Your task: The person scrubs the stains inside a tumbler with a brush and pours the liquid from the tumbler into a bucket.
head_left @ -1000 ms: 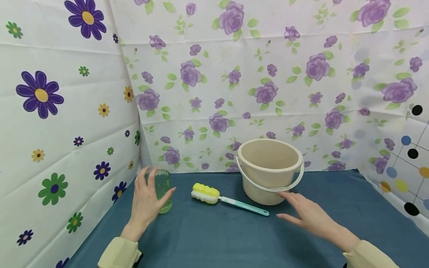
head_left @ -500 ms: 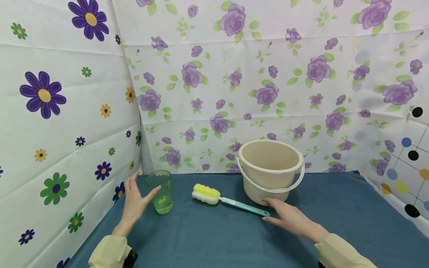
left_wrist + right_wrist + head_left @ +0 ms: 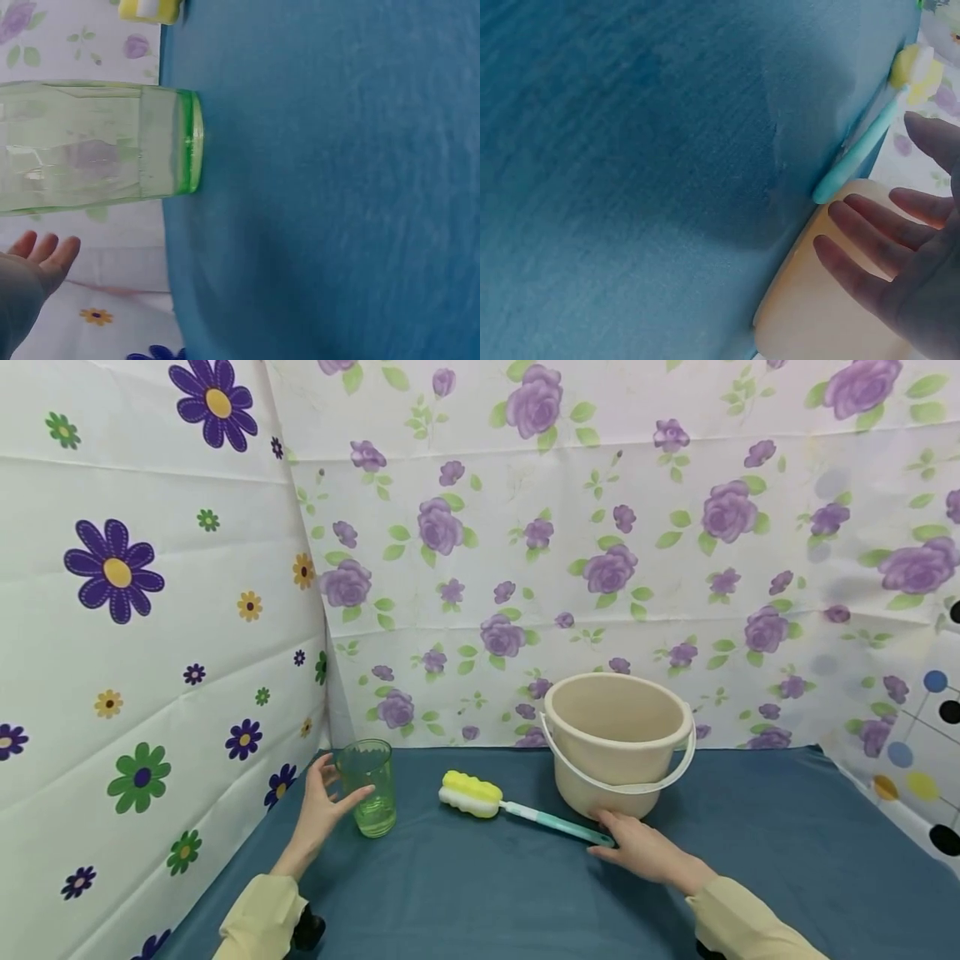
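Observation:
A clear green drinking glass (image 3: 377, 810) stands upright on the cloth-covered table at left. My left hand (image 3: 315, 814) is just left of it, thumb and fingers spread; in the left wrist view the fingertips (image 3: 64, 255) are apart from the glass. In the middle lies a sponge bottle brush (image 3: 471, 794) with a yellow and white head and a teal handle. My right hand (image 3: 645, 852) hovers by the handle's end, in front of the bucket. Its fingers (image 3: 862, 232) are extended and hold nothing in the right wrist view.
A beige bucket (image 3: 592, 760) stands upright at back right, its white handle hanging across the front. Blue cloth (image 3: 465, 893) covers the table. Flower-patterned sheets (image 3: 450, 585) rise at the back and left, and a dotted sheet (image 3: 918, 752) at the right.
My right hand has moved left and down from the bucket's handle to the brush handle's end. My left hand drew away from the glass, then came closer again. The head view shifted slightly.

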Demonstrator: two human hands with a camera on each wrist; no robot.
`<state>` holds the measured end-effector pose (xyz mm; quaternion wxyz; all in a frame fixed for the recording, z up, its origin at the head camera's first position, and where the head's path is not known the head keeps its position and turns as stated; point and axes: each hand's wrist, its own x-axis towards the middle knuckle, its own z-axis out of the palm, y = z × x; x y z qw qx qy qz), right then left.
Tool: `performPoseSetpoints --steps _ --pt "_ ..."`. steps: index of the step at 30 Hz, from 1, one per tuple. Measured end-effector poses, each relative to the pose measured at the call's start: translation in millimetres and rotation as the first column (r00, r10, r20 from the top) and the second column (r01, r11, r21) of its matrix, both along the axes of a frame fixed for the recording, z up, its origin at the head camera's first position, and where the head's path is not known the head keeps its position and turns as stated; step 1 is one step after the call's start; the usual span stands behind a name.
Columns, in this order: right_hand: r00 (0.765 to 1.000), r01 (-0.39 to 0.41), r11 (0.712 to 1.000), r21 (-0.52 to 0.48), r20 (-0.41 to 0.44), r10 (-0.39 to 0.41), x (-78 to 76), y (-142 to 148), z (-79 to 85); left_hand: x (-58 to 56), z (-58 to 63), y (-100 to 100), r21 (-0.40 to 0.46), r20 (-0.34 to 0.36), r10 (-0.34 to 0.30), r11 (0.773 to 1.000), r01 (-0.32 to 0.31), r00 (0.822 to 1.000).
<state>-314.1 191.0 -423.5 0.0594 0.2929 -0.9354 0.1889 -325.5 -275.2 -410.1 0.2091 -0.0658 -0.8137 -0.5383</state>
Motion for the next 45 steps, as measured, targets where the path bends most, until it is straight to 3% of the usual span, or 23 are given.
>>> performPoseSetpoints --steps 5,8,16,26,40,45 --pt "1.000 0.003 1.000 0.027 -0.017 -0.002 -0.8 0 -1.1 -8.3 -9.8 -2 0.027 -0.054 -0.022 0.999 0.023 0.998" --pt "0.999 0.023 0.999 0.037 -0.027 -0.022 -1.2 -1 -2.1 -6.9 -7.8 -1 0.047 -0.032 -0.037 0.998 0.039 0.999" --pt "0.996 0.056 0.997 0.059 -0.079 -0.051 -3.7 -9 -4.6 -36.2 -44.5 -21 0.065 -0.016 -0.011 0.998 0.012 1.000" --pt "0.982 0.133 0.979 0.153 -0.156 -0.109 -5.0 -17 -10.0 -36.1 -40.0 -17 0.083 -0.065 -0.013 0.996 0.018 0.998" --pt "0.918 0.159 0.966 0.206 -0.390 -0.068 -6.9 -23 -22.1 -33.4 -37.3 -13 0.082 -0.042 -0.021 0.996 0.024 0.999" --pt "0.929 0.127 0.977 0.170 -0.366 -0.057 -6.3 -20 -18.2 -39.6 -44.0 -15 0.094 -0.035 -0.031 0.995 0.035 0.999"
